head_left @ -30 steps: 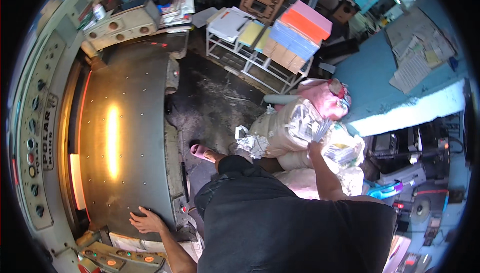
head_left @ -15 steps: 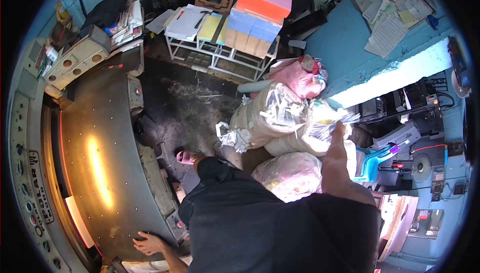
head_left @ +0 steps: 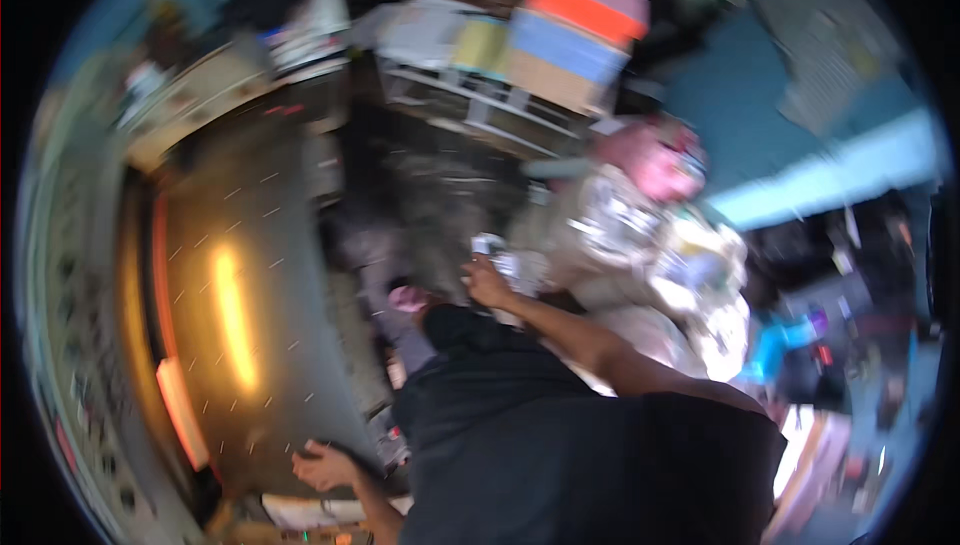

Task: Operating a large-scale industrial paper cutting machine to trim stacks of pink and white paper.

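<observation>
My left hand (head_left: pixel 325 467) hovers over or rests on the near edge of a dark metal machine table (head_left: pixel 270 345), its fingers apart and nothing seen in them. Contact with the metal is too blurred to judge. My right hand (head_left: pixel 485 283) is out in front of my body above the dark floor, beside white paper scraps (head_left: pixel 492 245) at the mouth of a sack. Motion smears its fingers, so I cannot see whether it holds anything. Behind it stand pale bulging sacks (head_left: pixel 610 215) with white strips at the top.
A white metal rack (head_left: pixel 470 105) at the back carries paper and a stack of pink, orange, blue and tan blocks (head_left: pixel 575 40). A pink bag (head_left: pixel 655 157) leans by the blue wall (head_left: pixel 735 85). Turquoise plastic (head_left: pixel 775 345) shows at right. A control panel (head_left: pixel 75 295) lines the left.
My right hand has swung left from above the sacks to in front of my body. The whole view has shifted and blurred. My left hand stays by the metal table's near edge.
</observation>
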`<action>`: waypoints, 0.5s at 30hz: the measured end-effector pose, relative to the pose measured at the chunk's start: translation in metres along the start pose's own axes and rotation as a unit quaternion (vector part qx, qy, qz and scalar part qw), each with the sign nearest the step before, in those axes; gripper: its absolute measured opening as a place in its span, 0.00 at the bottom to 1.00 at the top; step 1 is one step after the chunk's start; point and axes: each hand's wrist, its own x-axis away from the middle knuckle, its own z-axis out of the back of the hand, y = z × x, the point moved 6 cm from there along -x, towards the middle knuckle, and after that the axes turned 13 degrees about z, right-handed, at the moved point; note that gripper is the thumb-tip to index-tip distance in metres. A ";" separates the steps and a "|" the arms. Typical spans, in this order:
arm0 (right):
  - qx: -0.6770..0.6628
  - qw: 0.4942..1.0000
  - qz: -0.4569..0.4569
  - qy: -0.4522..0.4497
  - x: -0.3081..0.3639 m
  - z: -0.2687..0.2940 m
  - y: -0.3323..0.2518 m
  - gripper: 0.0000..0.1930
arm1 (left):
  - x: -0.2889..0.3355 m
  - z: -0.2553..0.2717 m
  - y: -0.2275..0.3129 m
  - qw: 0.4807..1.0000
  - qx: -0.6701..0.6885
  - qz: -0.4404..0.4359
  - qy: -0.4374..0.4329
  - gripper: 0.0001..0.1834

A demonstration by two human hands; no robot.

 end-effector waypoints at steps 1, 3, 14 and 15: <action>0.000 0.996 0.083 -0.016 -0.025 0.009 -0.043 0.20 | -0.002 0.019 0.008 0.992 0.094 -0.067 0.042 0.27; 0.020 0.977 0.204 -0.050 -0.071 0.021 -0.126 0.22 | -0.001 0.032 0.010 0.991 0.117 -0.050 0.026 0.26; -0.069 0.831 0.544 -0.094 -0.168 -0.076 -0.502 0.25 | -0.030 0.009 -0.011 0.959 0.183 0.161 -0.148 0.31; -0.098 0.808 0.569 -0.114 -0.176 -0.094 -0.530 0.26 | -0.039 0.000 -0.016 0.948 0.190 0.184 -0.180 0.30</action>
